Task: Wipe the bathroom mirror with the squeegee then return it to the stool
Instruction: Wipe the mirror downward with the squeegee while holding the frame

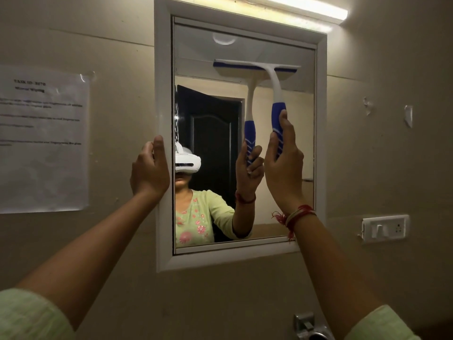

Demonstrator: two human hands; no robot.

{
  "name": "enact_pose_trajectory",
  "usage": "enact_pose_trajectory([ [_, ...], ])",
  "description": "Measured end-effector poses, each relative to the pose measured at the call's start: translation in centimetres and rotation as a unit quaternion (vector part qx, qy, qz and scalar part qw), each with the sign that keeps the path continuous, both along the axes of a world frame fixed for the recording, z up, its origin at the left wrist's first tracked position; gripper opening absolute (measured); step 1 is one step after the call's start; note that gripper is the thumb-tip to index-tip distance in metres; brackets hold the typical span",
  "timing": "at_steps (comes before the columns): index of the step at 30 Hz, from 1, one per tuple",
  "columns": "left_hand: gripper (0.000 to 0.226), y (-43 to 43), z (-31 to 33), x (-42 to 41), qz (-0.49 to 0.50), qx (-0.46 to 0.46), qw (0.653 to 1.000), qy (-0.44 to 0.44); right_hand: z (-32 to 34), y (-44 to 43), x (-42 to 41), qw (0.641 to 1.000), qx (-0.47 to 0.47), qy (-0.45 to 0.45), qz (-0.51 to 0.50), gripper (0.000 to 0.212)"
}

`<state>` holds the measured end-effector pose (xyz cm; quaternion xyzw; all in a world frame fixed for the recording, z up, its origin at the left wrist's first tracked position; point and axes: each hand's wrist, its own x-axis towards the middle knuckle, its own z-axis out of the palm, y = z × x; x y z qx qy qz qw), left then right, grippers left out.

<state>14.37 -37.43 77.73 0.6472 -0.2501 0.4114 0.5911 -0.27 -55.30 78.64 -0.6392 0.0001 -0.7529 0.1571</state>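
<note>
Head view, right fingers (285, 130) wrapping squeegee (276, 94) handle, blade above on mirror (196, 57), left fingers (158, 147) gripping frame (164, 69)

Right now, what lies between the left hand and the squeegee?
Only bare mirror glass, in the head view; the left hand holds the frame at its left side, and the right hand grips the squeegee handle.

Light: your one source is the tube lamp (306, 7) above the mirror (208, 57), blown out to yellow-white.
Room: dim, with a warm beige cast over the wall (392, 69), darker toward the bottom.
Glare: you get a pale ring on the glass near its top.
Focus: print on the paper (44, 138) is smeared and mostly unreadable.
Edges: wide-angle lean in the mirror's frame lines; your sleeves (29, 315) at the lower corners are soft.
</note>
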Motion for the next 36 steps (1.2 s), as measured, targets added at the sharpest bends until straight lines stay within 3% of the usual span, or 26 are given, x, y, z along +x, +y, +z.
enact_pose_trajectory([
  [8,0.042,0.0,0.0,-0.1,-0.001,0.000,1.000,0.000,-2.9,0.0,-0.2,1.000,0.005,0.020,-0.010,0.048],
  [21,0.055,-0.1,0.0,-0.1,0.002,0.003,1.000,0.009,-8.0,0.5,-0.5,0.998,0.028,0.048,-0.010,0.045],
  [36,0.055,-0.2,0.1,0.0,0.007,0.001,1.000,0.018,-16.1,0.4,-1.8,0.994,0.027,0.099,0.020,0.046],
])
